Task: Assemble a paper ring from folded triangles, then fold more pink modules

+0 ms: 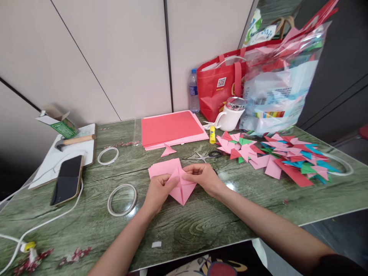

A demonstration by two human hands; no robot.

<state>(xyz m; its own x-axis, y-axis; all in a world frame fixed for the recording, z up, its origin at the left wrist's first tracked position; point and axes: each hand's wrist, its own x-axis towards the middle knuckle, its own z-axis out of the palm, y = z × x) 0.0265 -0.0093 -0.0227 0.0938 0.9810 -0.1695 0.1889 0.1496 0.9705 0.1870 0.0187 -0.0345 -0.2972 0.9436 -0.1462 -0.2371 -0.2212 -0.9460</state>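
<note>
Between my two hands is a pink square of origami paper, turned cornerwise, with crossing creases. My left hand pinches its left side, thumb on top. On the upper right side, my right hand grips the paper between thumb and bent fingers. A stack of pink paper squares lies just behind my left hand. Behind my right hand are scissors, partly hidden by it. A small folded pink piece rests farther back.
Red and pink sheets lie at the back, beside a glue stick and white mug. Colourful folded pieces are heaped at right. Tape rolls, a phone and a hammer are at left.
</note>
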